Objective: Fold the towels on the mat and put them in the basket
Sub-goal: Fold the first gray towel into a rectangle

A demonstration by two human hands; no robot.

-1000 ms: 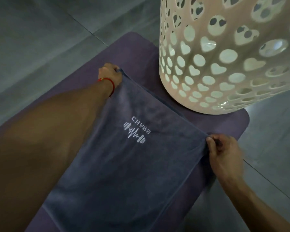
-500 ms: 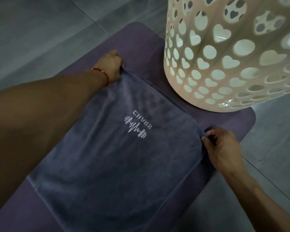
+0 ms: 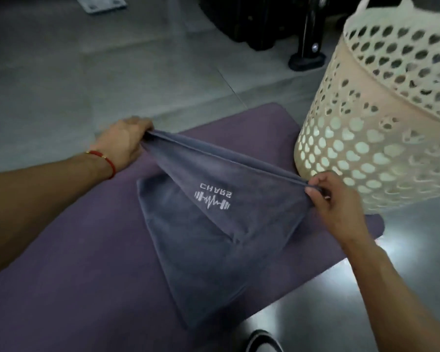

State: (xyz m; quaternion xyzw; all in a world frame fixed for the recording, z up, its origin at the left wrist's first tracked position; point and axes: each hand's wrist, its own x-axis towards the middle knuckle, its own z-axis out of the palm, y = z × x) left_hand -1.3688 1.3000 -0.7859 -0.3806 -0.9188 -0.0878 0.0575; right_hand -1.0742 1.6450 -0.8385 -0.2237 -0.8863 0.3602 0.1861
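Both hands are gripping the far edge of a grey-blue towel (image 3: pixel 214 237): the left hand (image 3: pixel 123 142), at about ten o'clock from the towel's middle, is closing its fingers round one corner, and the right hand (image 3: pixel 333 201), at about three o'clock, is pinching the other corner between thumb and curled fingers. A red string bracelet (image 3: pixel 104 160) is sitting on the left wrist. Between the two hands the gripped edge is running taut and raised off the purple mat (image 3: pixel 87 262), while the near part of the towel is lying on the mat, tapering toward six o'clock. A white logo (image 3: pixel 214 199) with a barbell and pulse line is showing upside down on the lifted cloth. At two o'clock from the towel, a cream laundry basket (image 3: pixel 366 138) with heart and round cut-outs is standing upright, its base resting on the mat's far right corner, just beside the right hand but not touching it. Grey floor tiles (image 3: pixel 61 72) are surrounding the mat. At twelve o'clock, beyond the mat, a black stand foot (image 3: pixel 306 58) is resting on the floor next to a dark object too dim to identify.
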